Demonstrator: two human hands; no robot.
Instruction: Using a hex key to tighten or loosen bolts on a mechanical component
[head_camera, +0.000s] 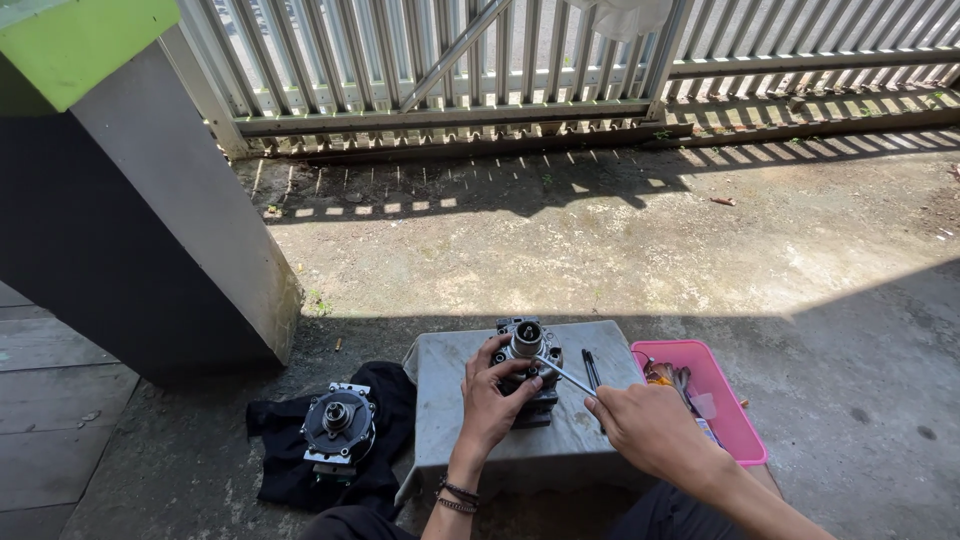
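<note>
No signs or screens are in view. The only candidate item is a small pale, flat packet-like piece lying in the pink rectangular plastic tray, which stands just right of the bench; its shape is roughly rectangular, and its surface detail is too small to tell. No labels can be made out.

There is only one view, from a camera on the person's head. It looks forward and down, toward 12 o'clock, from close above the small grey stone worktop at the bottom centre. Farther away the concrete floor and the pale slatted metal gate appear.
</note>
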